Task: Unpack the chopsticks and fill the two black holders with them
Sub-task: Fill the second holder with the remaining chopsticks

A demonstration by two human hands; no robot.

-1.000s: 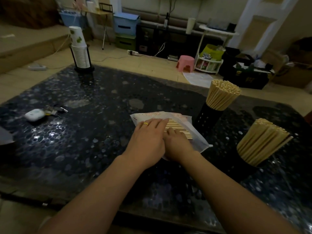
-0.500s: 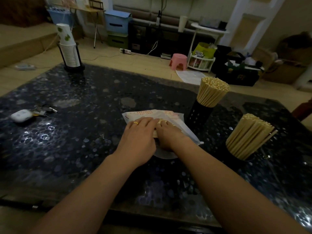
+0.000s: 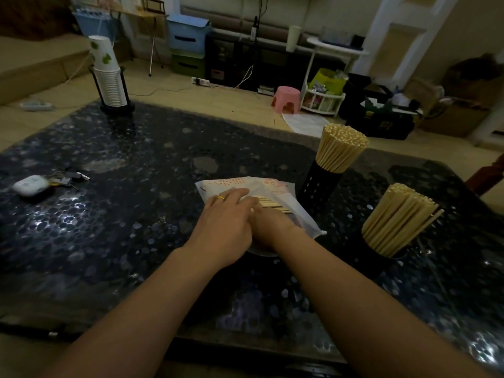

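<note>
Dark speckled table (image 3: 114, 219). Packet (image 3: 275, 203) lies just left of far holder (image 3: 317, 186), near holder (image 3: 381, 257) further right; both crowded. Chopsticks (image 3: 270, 205) again peek from packet mouth. Left hand (image 3: 223, 227) flat, pinning packet; right hand (image 3: 268, 226) on sticks, grasp hidden. Likely drawing last batch.

Your 2 forearms are bare, no sleeves in sight. Your left hand (image 3: 223, 225) wears 1 thin gold band ring (image 3: 220, 198); your right hand (image 3: 268, 227) shows none.

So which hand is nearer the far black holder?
Right. The right hand lies on the chopstick packet just short of the far black holder; the left hand lies beside it, farther away.
</note>
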